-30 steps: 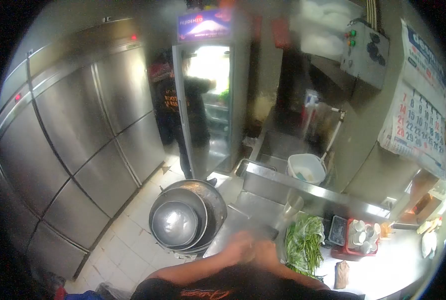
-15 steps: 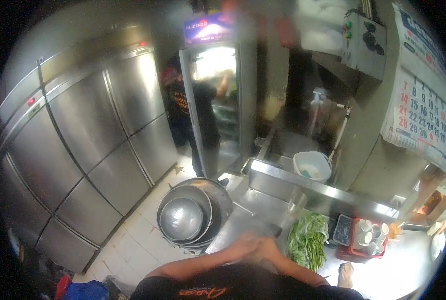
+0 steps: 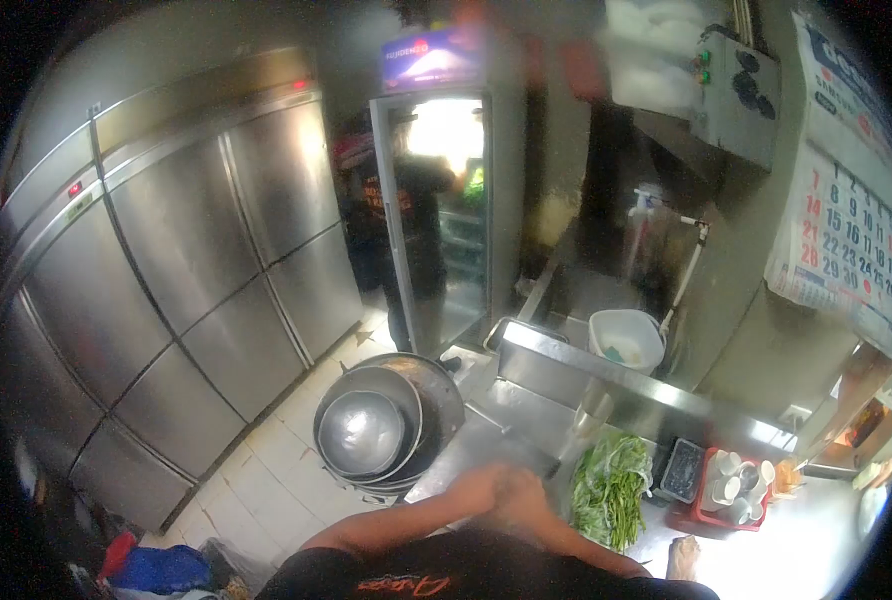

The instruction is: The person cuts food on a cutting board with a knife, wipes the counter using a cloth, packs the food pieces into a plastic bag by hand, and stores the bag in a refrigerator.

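Note:
In front of my chest, my left hand [image 3: 486,487] and my right hand [image 3: 526,502] meet over the near edge of the metal counter [image 3: 534,412]. They touch and overlap. Blur hides the fingers, so I cannot make out whether anything is between them. Just right of my right hand lies a bunch of leafy green vegetables [image 3: 608,495], partly in clear plastic. To the left of the counter stands a stack of large pans [image 3: 423,390] with a shiny metal bowl [image 3: 361,433] on top.
A red basket [image 3: 699,516] of white cups and a black tray [image 3: 680,470] sit at the right. Near the basket rests what looks like another fist [image 3: 683,558]. A white tub [image 3: 626,338] stands behind the counter. A person [image 3: 401,215] is at the open glass-door fridge [image 3: 456,290]; steel cabinets [image 3: 181,240] line the left.
My view has shifted slightly. My hands stay together in nearly the same place. The person at the fridge has lowered the raised arm, and something green now shows beside it.

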{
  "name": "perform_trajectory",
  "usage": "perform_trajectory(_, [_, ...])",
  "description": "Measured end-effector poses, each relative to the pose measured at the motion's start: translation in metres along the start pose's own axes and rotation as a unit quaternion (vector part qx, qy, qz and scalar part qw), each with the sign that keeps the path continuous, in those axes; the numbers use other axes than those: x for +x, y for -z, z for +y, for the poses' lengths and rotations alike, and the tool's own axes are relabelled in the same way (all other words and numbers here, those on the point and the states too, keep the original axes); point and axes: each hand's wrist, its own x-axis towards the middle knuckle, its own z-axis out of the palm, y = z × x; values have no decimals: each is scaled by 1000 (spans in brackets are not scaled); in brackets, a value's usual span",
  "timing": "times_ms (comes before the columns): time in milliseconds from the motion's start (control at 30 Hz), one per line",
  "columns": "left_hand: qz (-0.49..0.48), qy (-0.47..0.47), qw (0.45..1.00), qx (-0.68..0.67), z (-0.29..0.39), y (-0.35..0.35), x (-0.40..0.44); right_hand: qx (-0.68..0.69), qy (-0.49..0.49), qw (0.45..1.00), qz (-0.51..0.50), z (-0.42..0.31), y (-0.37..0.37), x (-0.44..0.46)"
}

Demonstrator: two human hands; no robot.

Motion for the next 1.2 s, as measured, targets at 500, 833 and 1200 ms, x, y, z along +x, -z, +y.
perform_trajectory(500, [224, 187, 953, -83, -42, 34, -147, 553, -258, 782, -128, -17, 44, 59])
perform_trajectory(833, [264, 315, 904, -119, -126, 56, -336, 866, 76, 453, -200, -161, 105, 140])
perform_trajectory(1200, [361, 465, 764, -265, -222, 99, -490, 841, -248, 127, -464, -328, -169, 92])
